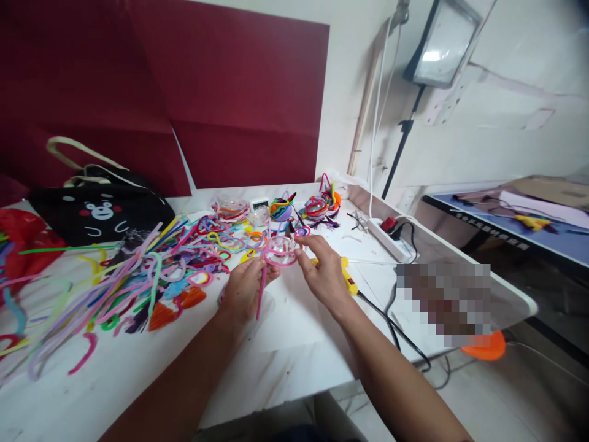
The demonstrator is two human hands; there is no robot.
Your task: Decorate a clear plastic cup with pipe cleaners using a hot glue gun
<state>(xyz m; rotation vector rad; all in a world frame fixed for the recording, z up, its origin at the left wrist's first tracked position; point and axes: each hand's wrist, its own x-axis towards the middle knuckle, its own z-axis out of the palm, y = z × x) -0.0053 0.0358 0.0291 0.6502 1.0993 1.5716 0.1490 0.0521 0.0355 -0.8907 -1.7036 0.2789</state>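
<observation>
A clear rounded plastic piece (281, 246) with pink pipe cleaner around it is held above the white table (294, 325). My left hand (246, 283) pinches its left side, and a pink pipe cleaner (261, 293) hangs down from those fingers. On the right side, my right hand (321, 267) touches the piece with thumb and fingertips, its fingers bent and partly apart. Behind my right hand lies a yellow glue gun (350, 281) with a black cord. Decorated balls wrapped in coloured pipe cleaners (281, 209) stand at the back of the table.
Loose pipe cleaners (161, 264) spread over the table's left half. A black bag (99, 212) stands at the back left. To the right are a white power strip (393, 240), cords, a low board edge (460, 258) and a lamp (444, 46) on a stand.
</observation>
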